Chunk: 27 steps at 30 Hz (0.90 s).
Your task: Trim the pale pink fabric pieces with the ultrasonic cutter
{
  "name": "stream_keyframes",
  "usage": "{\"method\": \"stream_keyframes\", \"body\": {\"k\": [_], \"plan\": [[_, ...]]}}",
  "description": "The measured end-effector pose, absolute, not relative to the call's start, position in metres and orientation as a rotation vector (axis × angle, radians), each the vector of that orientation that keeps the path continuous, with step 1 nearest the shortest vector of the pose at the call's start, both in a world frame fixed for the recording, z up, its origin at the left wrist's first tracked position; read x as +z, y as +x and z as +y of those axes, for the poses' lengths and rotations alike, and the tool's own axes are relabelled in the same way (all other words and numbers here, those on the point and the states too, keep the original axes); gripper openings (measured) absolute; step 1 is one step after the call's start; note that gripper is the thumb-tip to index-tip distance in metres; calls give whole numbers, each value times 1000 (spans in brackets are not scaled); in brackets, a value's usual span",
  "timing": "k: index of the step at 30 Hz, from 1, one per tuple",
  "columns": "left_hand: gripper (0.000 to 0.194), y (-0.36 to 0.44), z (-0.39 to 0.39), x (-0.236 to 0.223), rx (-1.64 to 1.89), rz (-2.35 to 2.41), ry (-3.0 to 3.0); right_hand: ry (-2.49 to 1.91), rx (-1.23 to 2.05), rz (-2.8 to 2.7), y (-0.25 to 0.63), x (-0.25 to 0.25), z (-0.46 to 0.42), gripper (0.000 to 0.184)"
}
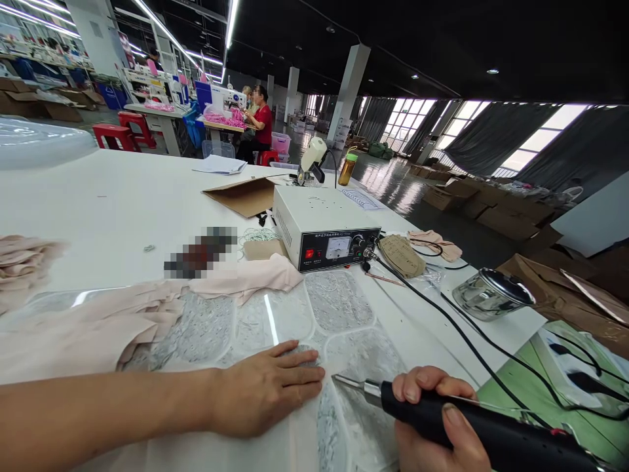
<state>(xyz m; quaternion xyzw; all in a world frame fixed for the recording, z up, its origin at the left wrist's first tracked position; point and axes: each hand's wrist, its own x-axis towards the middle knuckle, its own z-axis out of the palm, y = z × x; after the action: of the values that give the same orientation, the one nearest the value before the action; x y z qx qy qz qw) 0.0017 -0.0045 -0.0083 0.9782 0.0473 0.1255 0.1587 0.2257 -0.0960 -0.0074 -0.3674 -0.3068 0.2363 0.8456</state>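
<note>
My left hand (268, 387) lies flat, fingers stretched out, on a clear plastic sheet (339, 308) that covers patches of tiny rhinestones. My right hand (437, 419) is closed around a black pen-shaped tool (472, 429). Its metal tip (344, 381) points left, close to my left fingertips. A black cable (442, 314) runs from the tool to a white control box (324, 233) with a dial and a meter. Pale pink fabric (113, 321) lies under and beside the sheet on the left.
A metal cup (489, 295) lies on its side near the white table's right edge (515, 328). Cardboard (243, 195), papers (221, 165), a bottle (348, 168) and beige pieces (403, 254) sit further back. People work at sewing stations (258, 121) in the distance. Cardboard boxes (491, 210) stand on the floor at right.
</note>
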Motion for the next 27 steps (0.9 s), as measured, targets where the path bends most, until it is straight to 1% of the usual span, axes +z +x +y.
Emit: {"method": "stream_keyframes", "body": {"k": [12,23,27], "plan": [[37,3,-6,-11,371,136,2849,-784,423,-541,228,3,-92,10],[34,-4,-21,11,406,139,2877,-798,406,-641,230,0,-97,10],[31,-11,-34,10,350,128,2917,-836,374,-633,233,5,-107,10]]}}
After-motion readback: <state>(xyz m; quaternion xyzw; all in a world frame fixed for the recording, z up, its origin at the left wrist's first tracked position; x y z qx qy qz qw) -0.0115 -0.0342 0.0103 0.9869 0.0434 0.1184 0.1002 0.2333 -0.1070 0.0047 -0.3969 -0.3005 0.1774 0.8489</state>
